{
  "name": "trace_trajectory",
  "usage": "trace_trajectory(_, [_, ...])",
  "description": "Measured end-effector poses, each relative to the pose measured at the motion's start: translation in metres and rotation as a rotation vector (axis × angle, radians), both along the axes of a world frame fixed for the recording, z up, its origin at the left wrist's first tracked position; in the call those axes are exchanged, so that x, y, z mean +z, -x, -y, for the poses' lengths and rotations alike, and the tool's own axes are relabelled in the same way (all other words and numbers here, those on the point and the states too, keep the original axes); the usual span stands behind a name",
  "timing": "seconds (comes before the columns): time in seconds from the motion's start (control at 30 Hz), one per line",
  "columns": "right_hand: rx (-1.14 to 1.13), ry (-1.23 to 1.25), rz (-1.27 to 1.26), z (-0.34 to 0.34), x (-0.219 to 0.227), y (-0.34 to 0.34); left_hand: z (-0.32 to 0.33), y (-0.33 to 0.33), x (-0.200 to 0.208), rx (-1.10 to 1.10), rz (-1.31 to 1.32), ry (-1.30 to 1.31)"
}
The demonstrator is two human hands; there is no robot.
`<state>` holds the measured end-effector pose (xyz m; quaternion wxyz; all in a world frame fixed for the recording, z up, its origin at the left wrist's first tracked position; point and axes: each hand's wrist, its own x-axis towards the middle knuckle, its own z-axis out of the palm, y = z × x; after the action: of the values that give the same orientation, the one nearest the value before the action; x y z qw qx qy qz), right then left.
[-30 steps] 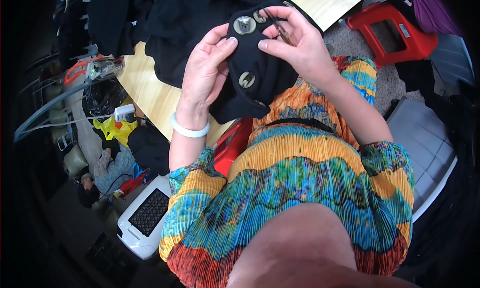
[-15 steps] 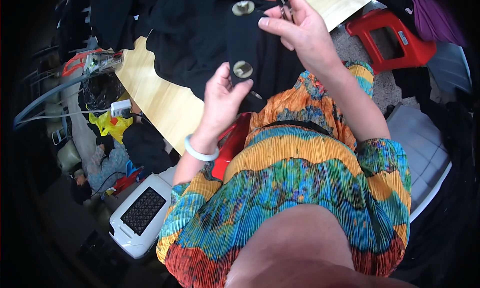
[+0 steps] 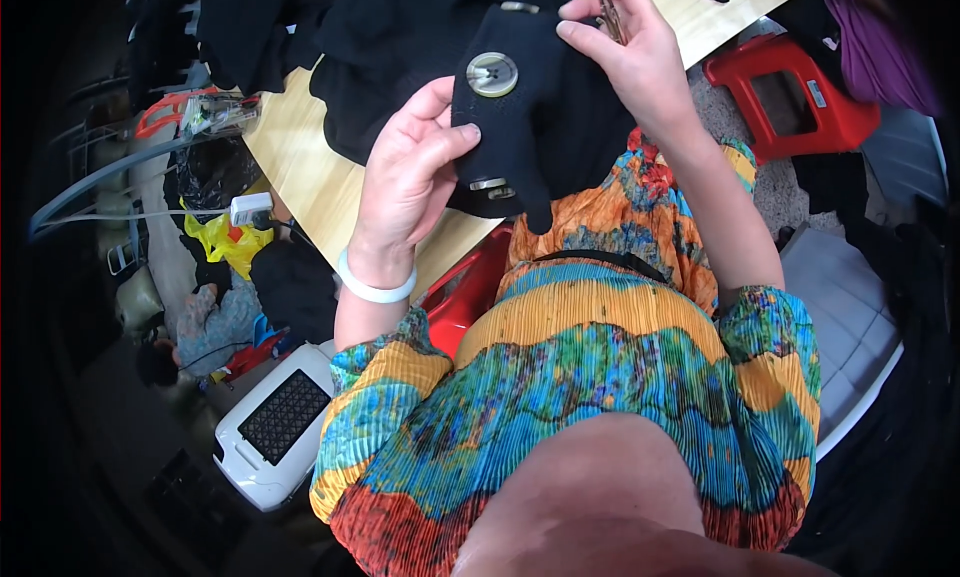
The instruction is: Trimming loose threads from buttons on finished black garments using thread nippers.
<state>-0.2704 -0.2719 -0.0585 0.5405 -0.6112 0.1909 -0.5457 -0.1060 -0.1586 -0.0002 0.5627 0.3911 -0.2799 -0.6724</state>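
Note:
A black knit garment (image 3: 385,47) hangs over the table edge in front of me. My left hand (image 3: 400,167) grips its edge between thumb and fingers. Just above my left thumb, a large round marbled button (image 3: 492,75) faces up. Another button (image 3: 519,8) sits farther up the same strip, seen nearly edge-on. Below my hand, one more button (image 3: 488,185) shows from the side where the fabric folds down. My right hand (image 3: 640,67) is at the upper right beside the strip, closed around small metal thread snips (image 3: 606,12); their tips run out of the picture.
Under the garment lies a pale wooden table (image 3: 300,147). A red plastic stool (image 3: 840,122) stands to the right, with purple cloth (image 3: 870,47) behind it. At left are a white plug adapter (image 3: 250,209), a yellow bag (image 3: 228,242) and a white plastic case (image 3: 280,427).
My left hand has lifted and turned the garment's edge, so one button now faces up and another hangs below my hand. My right hand has shifted slightly right with the thread snips.

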Motion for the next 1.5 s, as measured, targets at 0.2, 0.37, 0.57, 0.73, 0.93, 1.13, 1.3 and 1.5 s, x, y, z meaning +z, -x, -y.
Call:
trace_trajectory(0.2, [0.067,-0.204,-0.189,-0.031,0.040,0.007,0.003,-0.001,0.001,0.013,0.120,0.006])
trace_trajectory(0.37, [0.194,-0.048,-0.279,-0.031,0.035,-0.001,0.008,-0.005,0.000,-0.027,0.136,0.029])
trace_trajectory(0.57, [0.268,-0.261,-0.147,-0.032,0.022,-0.012,0.008,0.009,-0.016,0.292,0.616,0.287])
trace_trajectory(0.73, [0.190,-0.247,-0.159,-0.028,0.018,-0.017,0.007,0.015,-0.032,0.555,1.303,0.548])
trace_trajectory(0.93, [0.201,-0.211,-0.071,-0.031,0.023,-0.031,0.014,0.007,-0.028,0.692,1.511,0.695])
trace_trajectory(1.13, [0.220,-0.282,-0.176,-0.038,0.028,-0.022,0.014,0.011,-0.033,0.630,1.406,0.685])
trace_trajectory(1.3, [0.211,-0.313,-0.134,-0.037,0.028,-0.022,0.018,0.013,-0.031,0.580,1.423,0.674])
trace_trajectory(1.5, [0.248,-0.439,-0.234,-0.028,0.044,-0.014,0.014,0.000,-0.013,0.356,0.967,0.296])
